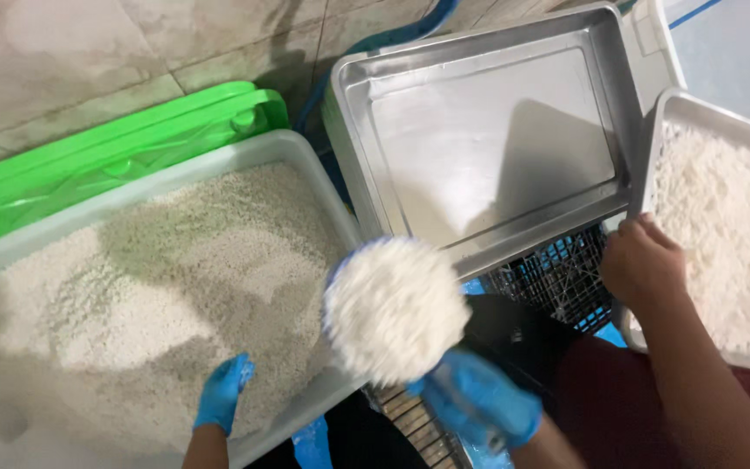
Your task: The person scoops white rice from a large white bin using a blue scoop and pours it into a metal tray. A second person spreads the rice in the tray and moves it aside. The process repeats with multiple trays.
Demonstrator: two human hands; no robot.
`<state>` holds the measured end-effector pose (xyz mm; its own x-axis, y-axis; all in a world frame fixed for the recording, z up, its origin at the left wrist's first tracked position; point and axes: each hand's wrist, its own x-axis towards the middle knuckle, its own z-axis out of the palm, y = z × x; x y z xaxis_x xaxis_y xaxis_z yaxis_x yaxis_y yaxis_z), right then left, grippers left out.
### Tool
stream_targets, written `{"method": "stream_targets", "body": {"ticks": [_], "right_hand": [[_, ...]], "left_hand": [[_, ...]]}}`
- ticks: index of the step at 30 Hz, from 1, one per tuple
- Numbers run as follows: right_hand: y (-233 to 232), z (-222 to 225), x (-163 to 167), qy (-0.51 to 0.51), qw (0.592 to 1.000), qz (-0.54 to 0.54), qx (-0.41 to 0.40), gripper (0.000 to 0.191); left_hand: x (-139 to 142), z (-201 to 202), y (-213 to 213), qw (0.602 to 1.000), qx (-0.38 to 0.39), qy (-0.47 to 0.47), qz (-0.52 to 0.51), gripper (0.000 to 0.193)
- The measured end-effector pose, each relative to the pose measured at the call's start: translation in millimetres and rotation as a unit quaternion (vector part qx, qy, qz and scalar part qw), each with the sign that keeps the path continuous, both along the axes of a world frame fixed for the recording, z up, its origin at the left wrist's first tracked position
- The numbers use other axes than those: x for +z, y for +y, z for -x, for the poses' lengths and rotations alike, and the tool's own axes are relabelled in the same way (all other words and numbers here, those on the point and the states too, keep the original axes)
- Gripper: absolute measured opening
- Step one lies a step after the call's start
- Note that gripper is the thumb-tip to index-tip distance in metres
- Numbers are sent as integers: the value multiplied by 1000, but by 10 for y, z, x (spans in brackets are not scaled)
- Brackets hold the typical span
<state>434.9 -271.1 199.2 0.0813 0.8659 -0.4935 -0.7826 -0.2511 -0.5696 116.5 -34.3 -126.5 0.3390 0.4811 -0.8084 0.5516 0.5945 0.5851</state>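
Note:
My right hand (479, 398), in a blue glove, grips a round blue-rimmed scoop (395, 309) heaped with white rice. The scoop is blurred and hangs over the right rim of a large white tub (301, 148) full of raw rice grains. My left hand (223, 393), also gloved in blue, rests flat on the rice near the tub's front edge and holds nothing.
An empty steel tray (488, 130) leans tilted behind the scoop on a black crate (557, 280). At right a second tray (670, 108) holds white rice, with another person's bare hand (642, 263) on its edge. A green lid (115, 156) lies behind the tub.

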Motion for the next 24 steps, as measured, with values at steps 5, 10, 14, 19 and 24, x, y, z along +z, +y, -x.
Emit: {"method": "stream_targets", "body": {"ticks": [5,10,14,19,24], "right_hand": [[240,-857,-168,-127,980,100,-117,37],[605,-1601,-875,-629,727,266,-73,26],[559,-2153,-1270,-779,545,308,-23,24],[429,-2704,-1352,-798,471,376,-19,38],[349,-3179,-1243,-777,449,440,11,32]], "left_hand": [[5,114,-136,996,28,43,73,48],[-50,190,-286,995,23,59,81,49],[-86,170,-392,990,50,65,113,47],[-61,46,-505,989,35,90,112,46],[-12,-117,-508,989,54,65,121,45]]}}
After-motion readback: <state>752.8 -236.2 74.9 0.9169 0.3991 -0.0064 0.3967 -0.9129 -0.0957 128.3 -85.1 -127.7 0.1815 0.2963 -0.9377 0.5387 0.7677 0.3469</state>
